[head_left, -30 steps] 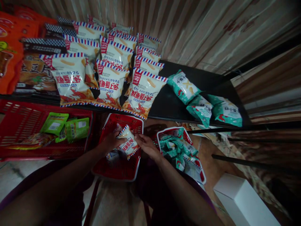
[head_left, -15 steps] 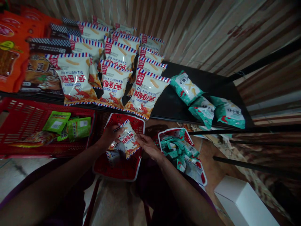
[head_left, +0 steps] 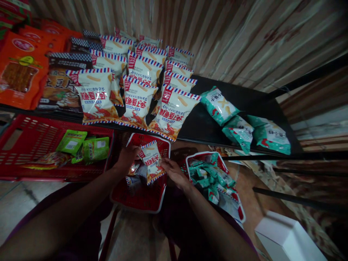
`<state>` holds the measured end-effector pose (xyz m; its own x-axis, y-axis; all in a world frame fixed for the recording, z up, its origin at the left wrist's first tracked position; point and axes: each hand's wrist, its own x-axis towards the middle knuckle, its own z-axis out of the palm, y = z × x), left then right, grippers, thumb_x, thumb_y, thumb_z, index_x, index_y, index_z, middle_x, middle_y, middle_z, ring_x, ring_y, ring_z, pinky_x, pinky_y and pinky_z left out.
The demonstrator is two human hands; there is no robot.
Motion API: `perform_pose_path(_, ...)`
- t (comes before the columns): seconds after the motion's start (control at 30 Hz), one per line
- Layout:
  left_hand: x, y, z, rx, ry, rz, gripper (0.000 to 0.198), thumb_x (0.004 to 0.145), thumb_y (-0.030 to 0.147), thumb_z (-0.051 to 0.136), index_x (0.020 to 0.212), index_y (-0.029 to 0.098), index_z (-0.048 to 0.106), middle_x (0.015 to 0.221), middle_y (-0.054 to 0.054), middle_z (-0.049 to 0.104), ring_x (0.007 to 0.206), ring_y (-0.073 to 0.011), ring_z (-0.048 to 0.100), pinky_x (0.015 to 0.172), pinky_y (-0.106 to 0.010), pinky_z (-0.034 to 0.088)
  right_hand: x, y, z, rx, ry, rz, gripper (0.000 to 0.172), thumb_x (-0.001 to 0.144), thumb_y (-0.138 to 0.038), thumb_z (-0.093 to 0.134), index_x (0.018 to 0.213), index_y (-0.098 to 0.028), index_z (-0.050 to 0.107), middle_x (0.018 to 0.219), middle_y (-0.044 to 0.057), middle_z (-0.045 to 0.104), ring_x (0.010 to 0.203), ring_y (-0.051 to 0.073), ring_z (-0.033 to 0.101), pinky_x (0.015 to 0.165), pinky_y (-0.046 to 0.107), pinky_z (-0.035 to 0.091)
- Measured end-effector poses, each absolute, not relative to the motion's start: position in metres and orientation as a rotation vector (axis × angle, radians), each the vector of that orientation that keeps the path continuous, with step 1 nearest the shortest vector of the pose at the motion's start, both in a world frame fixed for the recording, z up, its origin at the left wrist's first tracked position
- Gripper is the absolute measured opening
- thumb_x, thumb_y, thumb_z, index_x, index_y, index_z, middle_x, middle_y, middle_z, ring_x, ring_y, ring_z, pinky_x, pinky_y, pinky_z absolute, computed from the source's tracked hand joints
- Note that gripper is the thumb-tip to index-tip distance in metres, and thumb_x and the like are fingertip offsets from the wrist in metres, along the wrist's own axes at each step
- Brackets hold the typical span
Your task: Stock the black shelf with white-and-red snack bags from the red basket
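A white snack bag (head_left: 151, 161) with a striped edge and red lettering is held between my two hands, over the middle red basket (head_left: 119, 192). My left hand (head_left: 129, 156) closes on its upper left side. On its right edge, my right hand (head_left: 173, 171) grips with thumb and fingers. Beneath it in the basket lie a few more bags (head_left: 133, 181) of the same look, partly hidden. Above, on the black shelf, similar white bags (head_left: 174, 112) stand upright in rows.
Green-and-white snack bags (head_left: 269, 134) lie on the black shelf (head_left: 201, 125) at right; more fill a second basket (head_left: 243, 214). At left a larger red basket (head_left: 32, 145) holds green packets (head_left: 96, 148). Orange packs (head_left: 20, 72) stand far left. A white box (head_left: 285, 232) sits lower right.
The view has shifted slightly, so the scene sits a little lower and further right. The bag in my hands has turned a little more upright. Both hands keep hold of it.
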<state>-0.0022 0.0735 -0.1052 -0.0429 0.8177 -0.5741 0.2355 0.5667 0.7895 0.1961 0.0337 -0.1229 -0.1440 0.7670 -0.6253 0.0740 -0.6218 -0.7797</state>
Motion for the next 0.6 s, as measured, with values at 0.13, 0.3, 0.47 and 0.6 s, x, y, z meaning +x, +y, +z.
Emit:
perform_pose_path(0.13, -0.0007, 0.0739, -0.1051, 0.771, 1.602, 0.619, 0.019, 0.079, 0.027, 0.048, 0.075, 0.020, 0.065, 0.067, -0.005, 0.067, 0.065, -0.0167, 0.063, 0.059, -0.024, 0.048, 0.1938, 0.0347, -0.1198, -1.582, -0.957, 1.816, 0.041, 0.064, -0.057, 0.069, 0.077, -0.019, 0.062, 0.077, 0.001, 0.065, 0.073, 0.015, 0.057, 0.070, 0.028, 0.044)
perform_pose_path(0.3, 0.0006, 0.0735, -0.1030, 0.681, 1.597, 0.747, 0.015, 0.071, 0.029, 0.055, 0.068, 0.019, 0.065, 0.056, -0.001, 0.062, 0.055, -0.0155, 0.058, 0.052, -0.024, 0.044, 0.1924, 0.0347, -0.1204, -1.590, -0.968, 1.827, 0.042, 0.065, -0.058, 0.069, 0.078, -0.019, 0.062, 0.079, 0.001, 0.064, 0.074, 0.015, 0.057, 0.071, 0.028, 0.044)
perform_pose_path(0.47, -0.0005, 0.0746, -0.1017, 0.667, 1.603, 0.787, 0.014, 0.067, 0.030, 0.057, 0.063, 0.018, 0.063, 0.052, 0.001, 0.060, 0.050, -0.0130, 0.054, 0.049, -0.022, 0.041, 0.1915, 0.0337, -0.1204, -1.593, -0.971, 1.863, 0.044, 0.064, -0.060, 0.068, 0.079, -0.019, 0.061, 0.079, 0.002, 0.065, 0.076, 0.016, 0.059, 0.073, 0.029, 0.045)
perform_pose_path(0.6, -0.0012, 0.0754, -0.0996, 0.695, 1.614, 0.782, 0.017, 0.066, 0.031, 0.058, 0.057, 0.017, 0.060, 0.046, 0.003, 0.055, 0.044, -0.0113, 0.049, 0.045, -0.022, 0.037, 0.1890, 0.0334, -0.1166, -1.569, -0.959, 1.892, 0.042, 0.065, -0.059, 0.068, 0.081, -0.020, 0.063, 0.085, 0.003, 0.068, 0.080, 0.017, 0.061, 0.076, 0.030, 0.046)
